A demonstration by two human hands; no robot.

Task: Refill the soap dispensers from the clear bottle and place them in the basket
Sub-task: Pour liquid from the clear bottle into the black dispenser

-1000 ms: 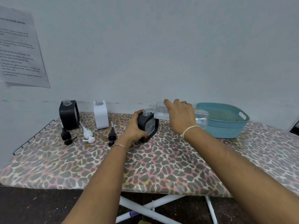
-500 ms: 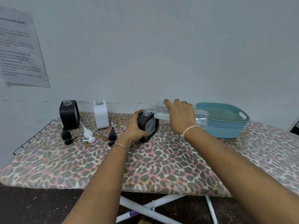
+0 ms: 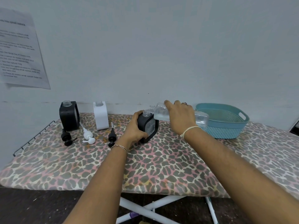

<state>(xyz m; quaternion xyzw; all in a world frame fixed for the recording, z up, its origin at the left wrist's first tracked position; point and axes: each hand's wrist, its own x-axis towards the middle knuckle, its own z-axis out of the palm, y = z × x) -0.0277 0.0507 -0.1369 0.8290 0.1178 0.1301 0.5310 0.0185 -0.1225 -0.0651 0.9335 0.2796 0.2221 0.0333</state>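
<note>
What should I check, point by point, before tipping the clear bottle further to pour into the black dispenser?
1. Left hand steadies the black dispenser on the board: ok.
2. Dispenser neck open, pump off: ok.
3. Right hand grips the clear bottle, tilted nearly flat: ok.
4. Bottle mouth right above the dispenser neck: ok, it sits close beside and slightly above it.
5. Liquid already flowing: cannot tell.
6. Basket free to take the dispenser: ok, nothing visible inside.
</note>
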